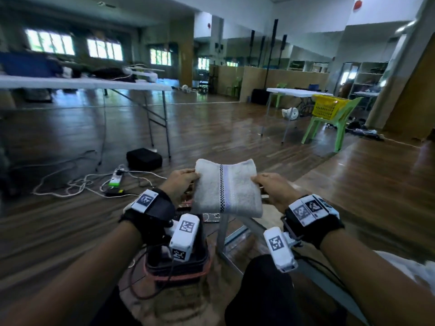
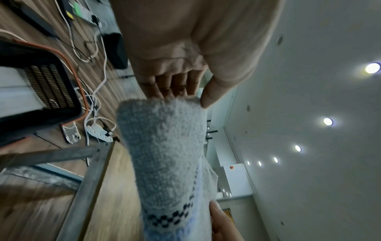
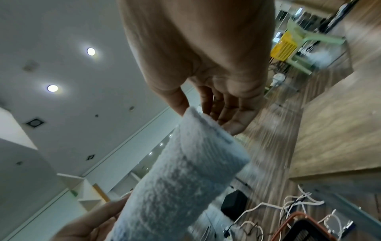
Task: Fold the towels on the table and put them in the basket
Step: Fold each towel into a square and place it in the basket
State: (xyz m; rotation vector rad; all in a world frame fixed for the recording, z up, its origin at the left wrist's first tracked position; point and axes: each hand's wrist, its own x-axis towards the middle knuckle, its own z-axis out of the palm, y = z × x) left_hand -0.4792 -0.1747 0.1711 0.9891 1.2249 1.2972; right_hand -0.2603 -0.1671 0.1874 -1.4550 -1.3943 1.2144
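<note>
A folded white towel (image 1: 227,189) with a dark checked stripe hangs in the air between both hands, above the floor. My left hand (image 1: 181,181) pinches its left edge, thumb on top and fingers under it. My right hand (image 1: 268,184) pinches the right edge the same way. The left wrist view shows the towel (image 2: 164,146) running away from the left hand (image 2: 188,96). In the right wrist view the towel (image 3: 185,179) leaves the right hand (image 3: 208,117). A black basket (image 1: 179,276) with an orange rim sits low, under my left wrist.
A wood-topped table (image 1: 367,184) on a metal frame stands to the right, with white cloth (image 1: 412,267) at its near edge. Cables and a power strip (image 1: 115,180) lie on the floor left, beside a black box (image 1: 144,158). A yellow basket (image 1: 329,107) rests on a green chair far right.
</note>
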